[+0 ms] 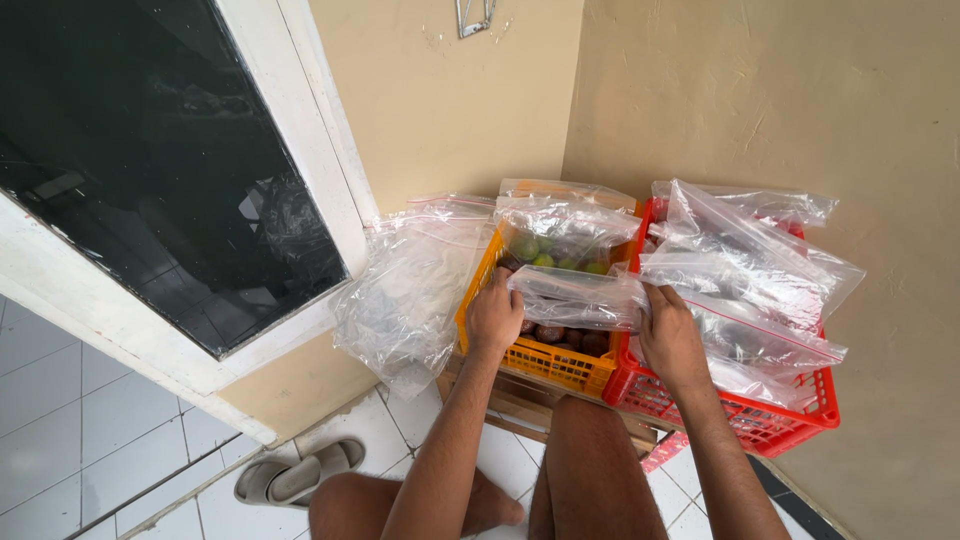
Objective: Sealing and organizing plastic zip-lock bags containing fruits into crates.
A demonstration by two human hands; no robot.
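From the head camera I saw my left hand [495,318] closed on the left end of a clear zip bag [578,297], fingers curled over its edge, while my right hand [670,335] gripped the bag's right end, thumb and fingers pinching the plastic. The bag was held level above the orange crate [548,362], just at the seam where it met the red crate [760,420]. Dark round fruit [560,335] lay in the orange crate below the bag, with green fruit [540,255] farther back under another clear bag. More clear bags were piled on the red crate [745,260], and a loose heap of them [405,295] leaned against the wall to the left. A grey sandal [300,472] lay on the white tiled floor [60,440] near my knee.
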